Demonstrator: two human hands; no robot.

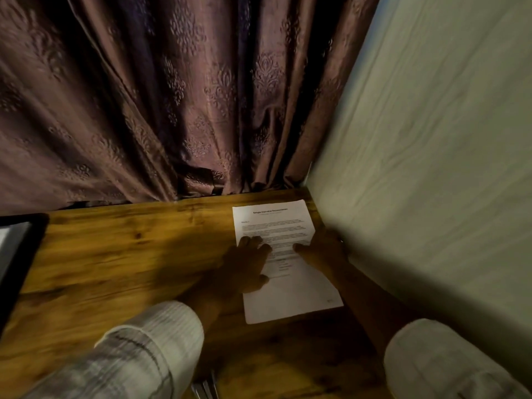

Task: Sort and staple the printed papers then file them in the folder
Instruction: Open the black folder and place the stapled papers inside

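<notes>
Here the left hand (244,266) presses the printed paper (288,300), fingers straight; the right hand (324,249) touches its edge, fingers unclear.

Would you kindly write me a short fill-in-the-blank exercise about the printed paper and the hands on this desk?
1. The printed paper lies on a ____ desk.
2. The left hand and the right hand both touch the ____.
3. Behind the desk hangs a patterned ____.
4. The wall beside the paper is on the person's ____.
Missing words: wooden; paper; curtain; right.
</notes>
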